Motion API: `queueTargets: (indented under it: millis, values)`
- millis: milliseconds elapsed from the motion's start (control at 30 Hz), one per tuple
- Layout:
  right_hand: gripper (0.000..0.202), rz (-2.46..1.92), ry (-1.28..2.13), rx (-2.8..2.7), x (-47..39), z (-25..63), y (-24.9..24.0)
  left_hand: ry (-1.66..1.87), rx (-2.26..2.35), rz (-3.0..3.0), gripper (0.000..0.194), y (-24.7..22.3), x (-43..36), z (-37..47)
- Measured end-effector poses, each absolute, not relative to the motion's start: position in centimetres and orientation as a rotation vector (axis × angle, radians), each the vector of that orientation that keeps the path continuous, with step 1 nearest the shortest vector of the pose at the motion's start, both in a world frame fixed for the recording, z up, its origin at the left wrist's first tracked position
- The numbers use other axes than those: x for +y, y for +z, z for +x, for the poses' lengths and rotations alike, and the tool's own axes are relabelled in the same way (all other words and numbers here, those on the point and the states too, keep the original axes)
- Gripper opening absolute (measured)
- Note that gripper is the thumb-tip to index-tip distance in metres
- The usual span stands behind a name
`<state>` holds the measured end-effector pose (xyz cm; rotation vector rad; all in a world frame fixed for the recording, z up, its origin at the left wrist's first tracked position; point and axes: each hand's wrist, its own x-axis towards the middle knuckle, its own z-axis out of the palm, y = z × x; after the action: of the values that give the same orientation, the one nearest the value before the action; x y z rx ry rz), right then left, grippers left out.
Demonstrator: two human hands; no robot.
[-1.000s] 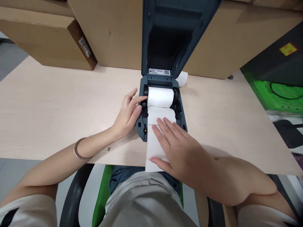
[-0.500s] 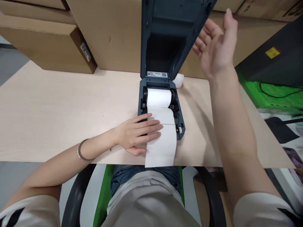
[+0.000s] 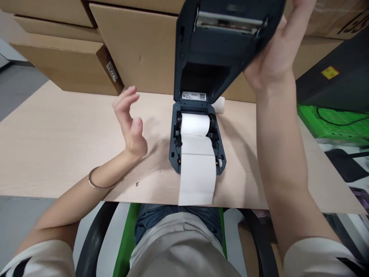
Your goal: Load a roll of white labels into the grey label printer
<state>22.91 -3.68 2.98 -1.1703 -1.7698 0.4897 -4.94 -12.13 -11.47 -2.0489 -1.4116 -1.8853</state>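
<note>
A dark blue-grey label printer [image 3: 173,156] stands on the table with its lid [image 3: 207,57] raised. Inside lies a white label roll [image 3: 195,124], and its label strip [image 3: 198,179] runs forward over the printer's front to the table edge. My right hand [image 3: 273,57] is at the lid's right edge, its thumb up and its fingers mostly hidden behind the lid. To the left of the printer, my left hand [image 3: 129,123] is raised above the table, fingers apart and loosely curled, touching nothing.
Cardboard boxes [image 3: 135,50] stand along the back of the table [image 3: 72,154]. Behind the printer's right side lies a small white roll [image 3: 219,105]. At the right are a dark box with a yellow sticker [image 3: 330,72] and a green crate [image 3: 325,123].
My left hand has lifted off the label strip and moved left. My right hand has come onto the lid, which now leans further forward, showing the metal bar on its inside.
</note>
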Motion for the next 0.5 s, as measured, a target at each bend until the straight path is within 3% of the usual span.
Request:
queueTargets:
  millis: [133, 300, 433, 500]
  values:
    - [0.062, -0.893, 0.526, -1.768, -7.0, 23.5, 1.2, -2.029, -1.248, -2.354, 0.066, -7.8, -10.7, -4.4]
    - [0.058, -0.881, 0.637, -2.020, -12.6, 24.7, -1.2, -1.839, -1.201, -2.913, 0.076, -5.4, -11.6, -2.3]
    - [0.058, -0.919, 0.392, -2.319, -15.5, 25.4, -3.7, -1.370, -1.124, -3.112, 0.071, -6.2, -13.7, -2.5]
    - [0.057, -0.887, 0.303, -2.408, -16.2, 25.6, -5.2, -1.302, -1.059, -3.094, 0.070, -7.2, -14.0, -3.0]
